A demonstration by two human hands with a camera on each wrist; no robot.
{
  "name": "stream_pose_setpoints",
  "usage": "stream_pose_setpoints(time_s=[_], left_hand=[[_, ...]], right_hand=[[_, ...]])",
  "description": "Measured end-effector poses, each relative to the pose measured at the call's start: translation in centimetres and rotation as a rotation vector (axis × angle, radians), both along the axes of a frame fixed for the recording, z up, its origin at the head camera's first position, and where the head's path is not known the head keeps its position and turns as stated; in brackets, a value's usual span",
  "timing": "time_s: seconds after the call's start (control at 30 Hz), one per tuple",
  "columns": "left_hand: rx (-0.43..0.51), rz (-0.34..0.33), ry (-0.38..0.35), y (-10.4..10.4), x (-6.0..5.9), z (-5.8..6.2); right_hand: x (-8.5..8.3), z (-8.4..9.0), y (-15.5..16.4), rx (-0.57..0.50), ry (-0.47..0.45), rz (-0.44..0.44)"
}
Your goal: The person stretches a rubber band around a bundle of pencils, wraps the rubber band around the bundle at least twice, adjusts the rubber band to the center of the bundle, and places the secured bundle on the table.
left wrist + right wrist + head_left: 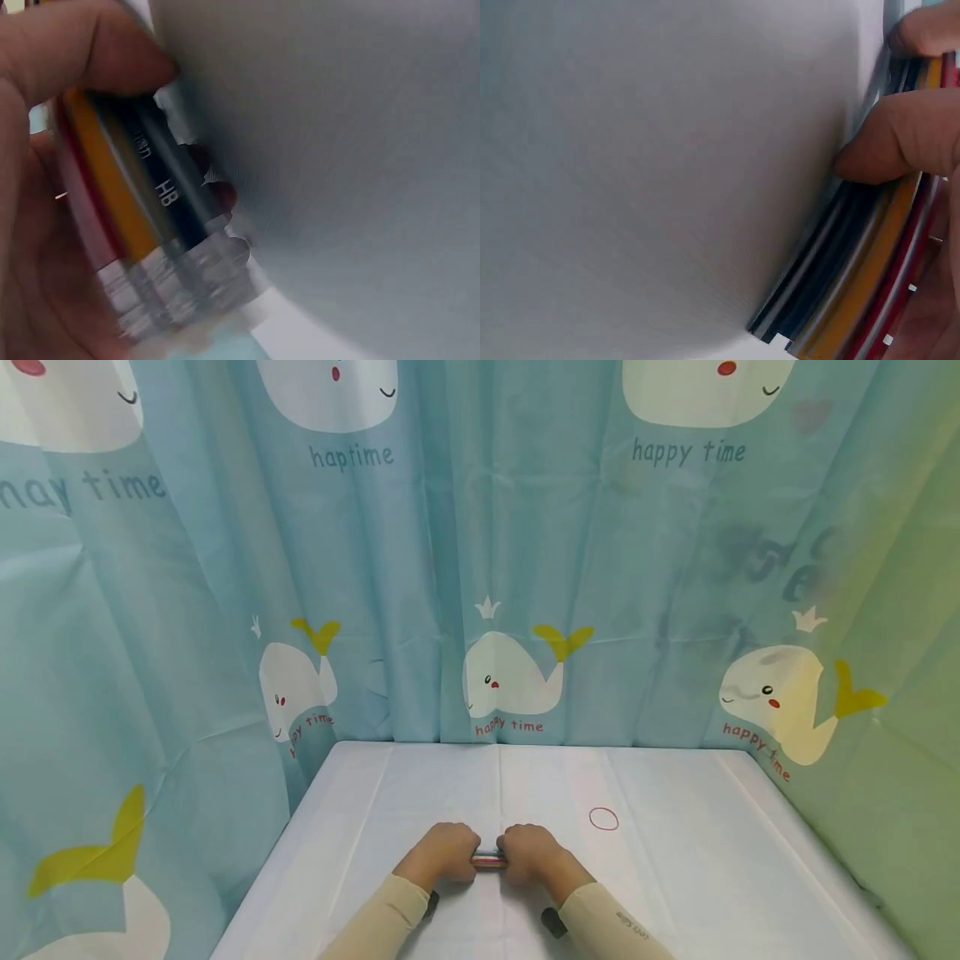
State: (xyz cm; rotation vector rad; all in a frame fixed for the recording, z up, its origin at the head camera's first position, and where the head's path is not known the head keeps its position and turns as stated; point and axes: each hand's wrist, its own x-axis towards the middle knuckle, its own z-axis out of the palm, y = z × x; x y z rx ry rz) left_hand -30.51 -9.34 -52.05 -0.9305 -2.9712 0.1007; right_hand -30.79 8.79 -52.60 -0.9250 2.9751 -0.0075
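Both hands grip a bundle of pencils (pixel 490 860), held crosswise just above the white table, one hand at each end. My left hand (pixel 447 850) curls round the left end, and my right hand (pixel 531 853) round the right end. In the left wrist view, the pencils (pixel 129 180) are dark blue, yellow and red, one marked HB, with metal ferrules at the near end; the left thumb (pixel 127 56) presses across them. In the right wrist view, the right thumb (pixel 889 142) lies over the pencils (pixel 885 277), whose flat ends show below. Palms hide part of the bundle.
To the right of the hands, a thin red ring (pixel 603 807) shows on the white table (pixel 675 877); whether it is a loose band or a mark, I cannot tell. Blue curtains (pixel 420 568) printed with whales hang behind and beside the table.
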Motion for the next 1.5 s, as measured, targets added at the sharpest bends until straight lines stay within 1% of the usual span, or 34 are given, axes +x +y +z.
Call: stream_pose_setpoints(time_s=[0.07, 0.17, 0.23, 0.3, 0.4, 0.47, 0.5, 0.6, 0.7, 0.8, 0.9, 0.97, 1.1, 1.13, 1.2, 1.33, 1.43, 1.5], left_hand=[[0.013, 0.008, 0.008, 0.0, 0.1, -0.1], [0.028, 0.016, 0.066, 0.0, 0.2, -0.3], [0.038, 0.015, 0.152, -0.1, 0.3, -0.5], [0.053, 0.004, 0.280, -0.1, 0.3, -0.6], [0.085, -0.010, 0.474, 0.0, 0.1, -0.5], [0.108, -0.014, 0.574, 0.2, 0.0, -0.3], [0.115, -0.013, 0.612, 0.2, -0.1, -0.1], [0.134, 0.000, 0.692, 0.5, -0.1, 0.4], [0.159, 0.035, 0.762, 0.9, 0.0, 1.3], [0.202, 0.083, 0.811, 1.3, 0.2, 2.3], [0.243, 0.117, 0.821, 1.6, 0.5, 3.2], [0.251, 0.130, 0.828, 1.9, 0.7, 3.7], [0.243, 0.178, 0.841, 2.8, 1.3, 4.3], [0.242, 0.181, 0.854, 3.0, 1.5, 4.5], [0.250, 0.179, 0.869, 3.1, 1.6, 4.8], [0.278, 0.134, 0.926, 2.7, 1.5, 5.9], [0.296, 0.115, 0.952, 2.4, 1.2, 6.6], [0.307, 0.102, 0.956, 2.3, 1.2, 6.9]], right_hand=[[0.1, -0.1, 0.0, -0.006, 0.006, -0.013], [0.3, 0.0, 0.0, -0.024, 0.029, -0.039], [0.3, -0.1, 0.0, -0.036, 0.063, -0.055], [0.4, -0.1, 0.0, -0.049, 0.125, -0.064], [0.5, 0.2, -0.1, -0.066, 0.254, -0.078], [0.6, 0.5, -0.2, -0.073, 0.346, -0.091], [0.6, 0.7, -0.3, -0.074, 0.388, -0.100], [0.7, 1.3, -0.5, -0.080, 0.508, -0.123], [0.9, 2.1, -0.7, -0.099, 0.599, -0.137], [1.0, 3.0, -0.8, -0.133, 0.673, -0.133], [1.2, 4.0, -0.7, -0.152, 0.729, -0.127], [1.2, 4.5, -0.6, -0.164, 0.751, -0.133], [1.2, 5.3, -0.4, -0.209, 0.782, -0.167], [1.2, 5.5, -0.3, -0.224, 0.793, -0.172], [1.3, 5.9, -0.2, -0.256, 0.819, -0.171], [1.4, 6.7, -0.1, -0.305, 0.869, -0.131], [1.6, 7.2, -0.1, -0.320, 0.886, -0.106], [1.7, 7.5, -0.2, -0.317, 0.891, -0.097]])
